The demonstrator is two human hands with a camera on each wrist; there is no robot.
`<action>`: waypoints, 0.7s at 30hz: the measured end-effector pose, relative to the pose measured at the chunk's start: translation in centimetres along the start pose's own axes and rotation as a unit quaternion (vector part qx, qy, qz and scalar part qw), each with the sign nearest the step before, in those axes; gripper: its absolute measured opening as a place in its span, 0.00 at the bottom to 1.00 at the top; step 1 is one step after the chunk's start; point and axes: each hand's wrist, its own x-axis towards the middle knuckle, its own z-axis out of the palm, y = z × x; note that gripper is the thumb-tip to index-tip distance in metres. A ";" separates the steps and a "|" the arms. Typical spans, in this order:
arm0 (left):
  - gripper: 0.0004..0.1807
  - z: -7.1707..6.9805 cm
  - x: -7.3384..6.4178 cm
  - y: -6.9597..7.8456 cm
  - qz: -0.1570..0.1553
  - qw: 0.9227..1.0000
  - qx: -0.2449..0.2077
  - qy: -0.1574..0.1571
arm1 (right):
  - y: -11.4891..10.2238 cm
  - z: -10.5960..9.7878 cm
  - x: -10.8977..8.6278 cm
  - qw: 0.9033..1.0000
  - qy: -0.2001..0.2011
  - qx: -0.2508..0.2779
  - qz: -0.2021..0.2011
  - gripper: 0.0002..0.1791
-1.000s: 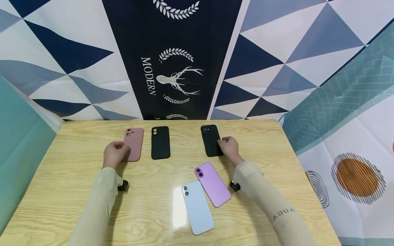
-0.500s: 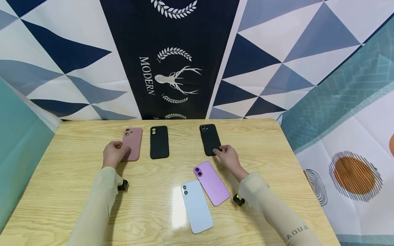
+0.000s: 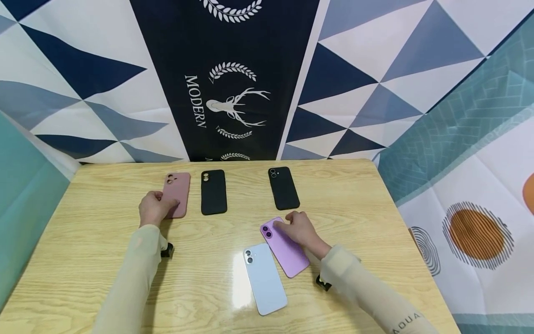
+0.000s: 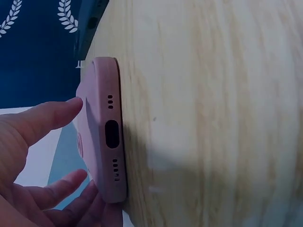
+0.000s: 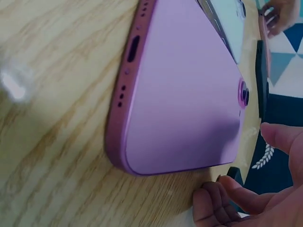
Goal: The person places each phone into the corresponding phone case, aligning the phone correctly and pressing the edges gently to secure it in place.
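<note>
With the left hand (image 3: 154, 208), gripping the near left part of the pink case (image 3: 178, 188), with the thumb laid on its back and fingers bent at its side. With the right hand (image 3: 301, 228), holding nothing: poised at the camera end of the purple phone (image 3: 288, 257), with a wide gap between thumb and fingers; touching or not, hard to tell.

Counted on the wooden table (image 3: 200, 278): one pink case, at the left of the back row; one black case (image 3: 214, 191), near it; one black item (image 3: 283, 188) farther right, case or phone unclear; two phones nearer the front, purple and the pale blue phone (image 3: 265, 278), touching or just beside each other.

Since half a second ago: moved the right hand from the black item's near end to the purple phone; kept the left hand at the pink case.
</note>
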 end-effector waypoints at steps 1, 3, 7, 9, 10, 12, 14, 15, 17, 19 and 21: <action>0.37 0.0 0.0 0.0 0.000 1.000 0.001 0.001 | -0.1 0.1 -0.1 1.000 -0.001 -0.005 0.001 0.30; 0.38 0.1 0.1 0.1 -0.001 1.000 0.007 0.006 | -0.3 0.2 -0.2 1.000 -0.002 -0.017 -0.004 0.31; 0.41 0.3 0.1 0.1 -0.006 1.000 0.017 0.014 | -0.7 0.3 -0.4 0.999 0.000 -0.035 -0.013 0.32; 0.42 0.4 0.1 0.2 -0.005 1.000 0.024 0.015 | -0.7 0.4 -0.5 0.999 0.000 -0.045 -0.017 0.33; 0.43 0.4 0.1 0.2 -0.006 1.000 0.026 0.016 | -0.8 0.5 -0.6 0.999 0.002 -0.048 -0.018 0.33; 0.43 0.5 0.2 0.2 -0.006 0.999 0.031 0.017 | -0.8 0.6 -0.8 0.998 0.006 -0.058 -0.025 0.34; 0.43 0.6 0.2 0.2 -0.007 0.999 0.035 0.019 | -0.8 0.9 -1.0 0.997 0.009 -0.075 -0.032 0.34; 0.43 0.6 0.2 0.2 -0.008 0.999 0.036 0.020 | -0.8 1.0 -1.1 0.996 0.011 -0.080 -0.034 0.34; 0.42 0.7 0.3 0.2 -0.009 0.999 0.039 0.021 | -0.9 1.2 -1.3 0.995 0.011 -0.090 -0.036 0.35; 0.42 0.7 0.3 0.2 -0.010 0.999 0.042 0.022 | -1.1 1.3 -1.5 0.995 0.011 -0.097 -0.037 0.36; 0.42 0.7 0.4 0.2 -0.012 0.999 0.046 0.021 | -1.2 1.4 -1.8 0.994 0.014 -0.100 -0.042 0.37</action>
